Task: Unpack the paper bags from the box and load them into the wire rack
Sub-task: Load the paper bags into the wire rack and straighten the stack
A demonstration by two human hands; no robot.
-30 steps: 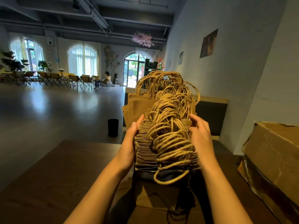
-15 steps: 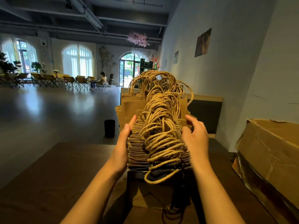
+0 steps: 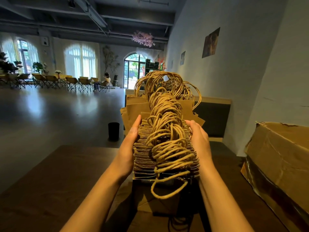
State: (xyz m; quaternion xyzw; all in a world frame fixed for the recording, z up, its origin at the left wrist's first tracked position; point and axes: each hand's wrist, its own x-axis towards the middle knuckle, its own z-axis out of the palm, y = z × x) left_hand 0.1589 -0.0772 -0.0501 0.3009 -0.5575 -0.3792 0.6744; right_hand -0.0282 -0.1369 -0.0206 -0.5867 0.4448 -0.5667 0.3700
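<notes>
Two hands clamp the bags (image 3: 165,148) between them, left hand (image 3: 132,141) at nine o'clock with straight fingers, right hand (image 3: 199,141) at three o'clock with fingers curled, the row running toward twelve.

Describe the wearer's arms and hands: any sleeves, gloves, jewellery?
Both forearms are bare as far as the frame shows, with no sleeves visible. The left hand and right hand wear no gloves; no rings, watch or wristbands are visible.

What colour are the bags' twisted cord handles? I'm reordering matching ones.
Tan brown twisted paper cord handles, matching the bags; head view.
</notes>
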